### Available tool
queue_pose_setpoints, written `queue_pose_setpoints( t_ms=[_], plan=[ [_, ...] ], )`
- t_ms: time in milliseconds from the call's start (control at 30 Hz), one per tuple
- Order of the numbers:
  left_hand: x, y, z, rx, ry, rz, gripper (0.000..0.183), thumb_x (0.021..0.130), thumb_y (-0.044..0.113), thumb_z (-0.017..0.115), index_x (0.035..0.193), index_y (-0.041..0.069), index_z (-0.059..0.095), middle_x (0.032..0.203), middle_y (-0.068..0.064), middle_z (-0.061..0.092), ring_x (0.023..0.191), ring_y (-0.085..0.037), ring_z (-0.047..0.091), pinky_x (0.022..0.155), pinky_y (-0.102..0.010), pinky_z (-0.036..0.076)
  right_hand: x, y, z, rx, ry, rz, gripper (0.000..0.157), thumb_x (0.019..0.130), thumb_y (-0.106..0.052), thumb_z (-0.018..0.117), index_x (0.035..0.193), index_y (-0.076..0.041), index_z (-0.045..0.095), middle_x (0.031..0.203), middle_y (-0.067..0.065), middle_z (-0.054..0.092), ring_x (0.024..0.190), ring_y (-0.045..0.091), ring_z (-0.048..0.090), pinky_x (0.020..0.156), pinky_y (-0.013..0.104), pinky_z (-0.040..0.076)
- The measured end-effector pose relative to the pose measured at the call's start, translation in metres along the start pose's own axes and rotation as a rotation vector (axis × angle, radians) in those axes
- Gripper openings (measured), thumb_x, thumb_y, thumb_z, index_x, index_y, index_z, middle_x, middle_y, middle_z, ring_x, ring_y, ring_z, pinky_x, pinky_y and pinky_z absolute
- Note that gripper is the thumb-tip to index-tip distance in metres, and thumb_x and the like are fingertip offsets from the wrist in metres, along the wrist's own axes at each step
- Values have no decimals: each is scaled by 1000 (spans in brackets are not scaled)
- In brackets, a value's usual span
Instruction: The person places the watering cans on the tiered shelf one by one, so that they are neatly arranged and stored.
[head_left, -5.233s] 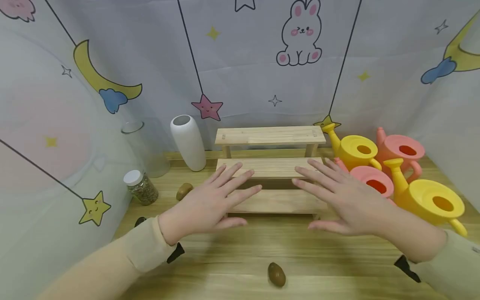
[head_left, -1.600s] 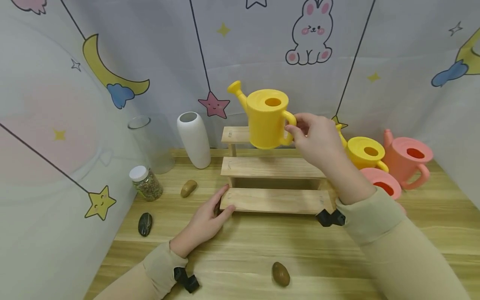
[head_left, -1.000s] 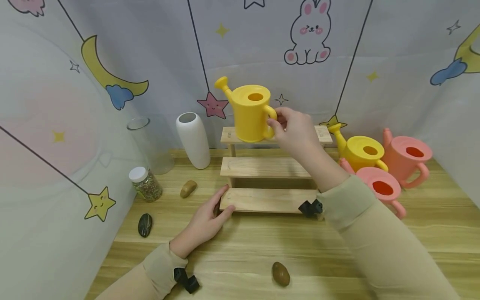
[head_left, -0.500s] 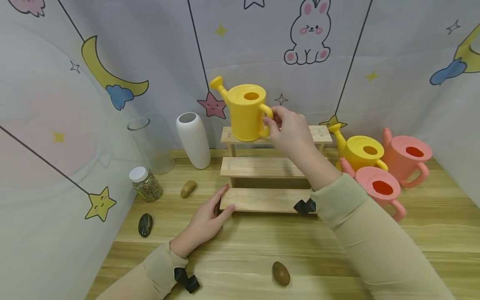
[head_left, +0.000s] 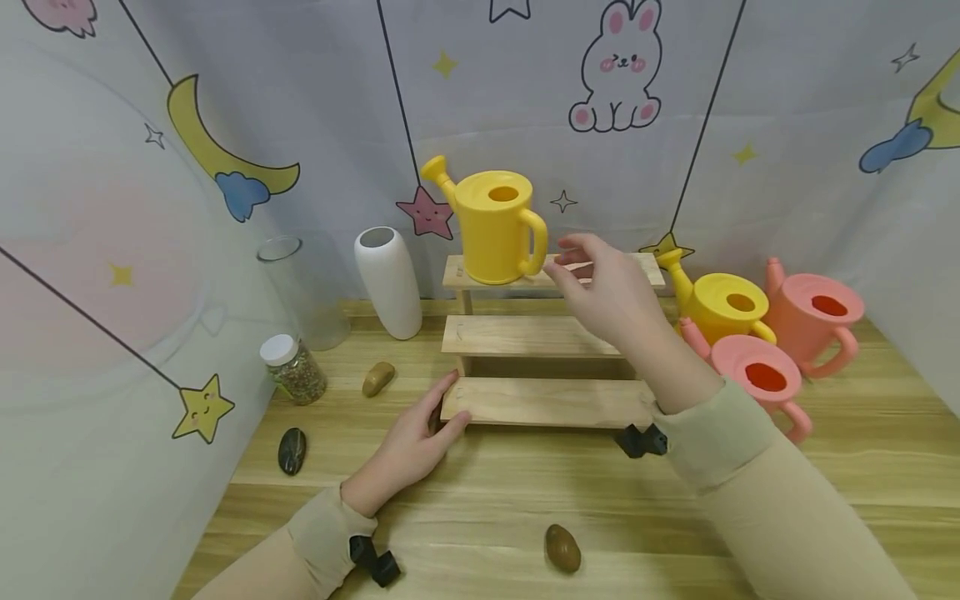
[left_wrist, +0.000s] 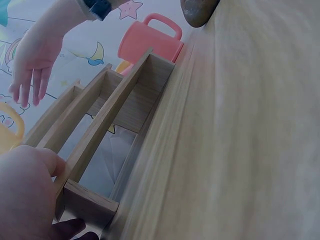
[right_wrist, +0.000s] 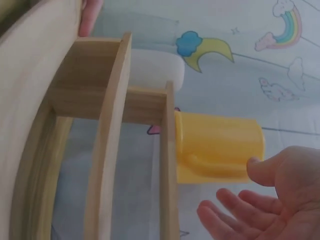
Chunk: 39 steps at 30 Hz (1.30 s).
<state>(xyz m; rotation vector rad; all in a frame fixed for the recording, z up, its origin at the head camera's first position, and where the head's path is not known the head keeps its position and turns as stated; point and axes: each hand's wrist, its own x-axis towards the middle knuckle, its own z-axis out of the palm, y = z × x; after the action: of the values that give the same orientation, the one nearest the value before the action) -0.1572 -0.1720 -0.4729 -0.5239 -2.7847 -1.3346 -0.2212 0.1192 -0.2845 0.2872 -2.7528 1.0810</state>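
Observation:
A yellow watering can stands upright on the left part of the top step of a wooden three-step shelf, spout to the left. My right hand is just to the right of its handle, fingers loosely bent and apart from it. In the right wrist view a gap shows between the fingers and the yellow watering can. My left hand grips the left end of the lowest step, thumb at the front edge. The left wrist view shows that hand around the end of the shelf.
To the right stand another yellow watering can and two pink ones, the nearer in front of the farther. On the left are a white vase, a clear glass vase, a lidded jar and several stones, one brown in front.
My right hand carried the yellow watering can left onto the top step, then let go of its handle and drew back right. The left hand went from hovering to gripping the shelf end.

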Motion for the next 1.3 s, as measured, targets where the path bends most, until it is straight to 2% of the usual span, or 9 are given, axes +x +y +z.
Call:
queue_pose_setpoints(
  t_ms=[400, 633, 767, 933, 1000, 1067, 1167, 1233, 1300],
  plan=[
    [0, 0, 0, 7, 5, 15, 71, 101, 52, 59, 162, 29, 30, 165, 1, 37, 151, -18, 38, 120, -45, 39, -90, 71, -29, -137, 344, -217, 47, 98, -31, 69, 139, -10, 60, 130, 12, 68, 115, 32, 67, 93, 51, 53],
    [0, -1, 0, -8, 2, 12, 71, 102, 51, 59, 162, 27, 30, 165, 0, 36, 151, -17, 37, 120, -45, 39, -127, 127, -45, -180, 501, -266, 56, 88, -18, 77, 139, -3, 59, 131, 21, 64, 111, 39, 59, 91, 6, 31],
    [-1, 0, 0, 12, 7, 13, 71, 101, 52, 59, 162, 28, 31, 164, -2, 38, 150, -19, 39, 119, -46, 40, -146, 154, -54, -209, 521, -221, 59, 88, -21, 74, 141, -2, 56, 129, 25, 63, 108, 41, 56, 91, 0, 23],
    [-1, 0, 0, 24, 8, 9, 71, 101, 54, 58, 162, 29, 31, 163, -3, 39, 150, -19, 40, 119, -47, 41, -169, 184, -61, -233, 499, -68, 64, 90, -22, 74, 145, 0, 50, 132, 30, 59, 113, 48, 52, 109, 38, 43],
    [0, 0, 0, 20, 5, 7, 71, 101, 54, 58, 162, 29, 31, 164, -2, 38, 150, -19, 39, 119, -47, 40, -177, 193, -64, -235, 443, 29, 68, 91, -23, 76, 148, 1, 47, 136, 32, 56, 116, 51, 51, 97, 60, 44],
    [0, 1, 0, 17, 3, 6, 71, 101, 54, 58, 162, 29, 30, 164, -2, 38, 150, -19, 39, 119, -47, 40, -182, 201, -66, -224, 386, 91, 70, 92, -26, 76, 148, 3, 45, 138, 34, 53, 114, 55, 53, 93, 47, 51],
    [0, 1, 0, 14, 1, 5, 71, 101, 53, 58, 162, 29, 30, 164, -1, 37, 150, -19, 38, 120, -47, 40, -187, 211, -66, -215, 313, 134, 74, 94, -30, 74, 149, 7, 41, 139, 35, 53, 109, 58, 58, 76, 6, 45],
    [-1, 2, 0, 11, 0, 5, 71, 102, 52, 58, 162, 28, 30, 165, -1, 36, 151, -19, 38, 120, -46, 40, -189, 217, -65, -189, 279, 138, 75, 95, -30, 73, 150, 7, 39, 137, 36, 53, 106, 29, 70, 67, -8, 30],
    [-1, 2, -1, 4, -3, 3, 71, 102, 51, 58, 162, 27, 30, 165, 0, 36, 151, -18, 38, 120, -46, 39, -192, 221, -61, -160, 259, 134, 74, 96, -27, 72, 151, 8, 36, 135, 37, 54, 98, -6, 66, 66, -10, 33]
  ],
)
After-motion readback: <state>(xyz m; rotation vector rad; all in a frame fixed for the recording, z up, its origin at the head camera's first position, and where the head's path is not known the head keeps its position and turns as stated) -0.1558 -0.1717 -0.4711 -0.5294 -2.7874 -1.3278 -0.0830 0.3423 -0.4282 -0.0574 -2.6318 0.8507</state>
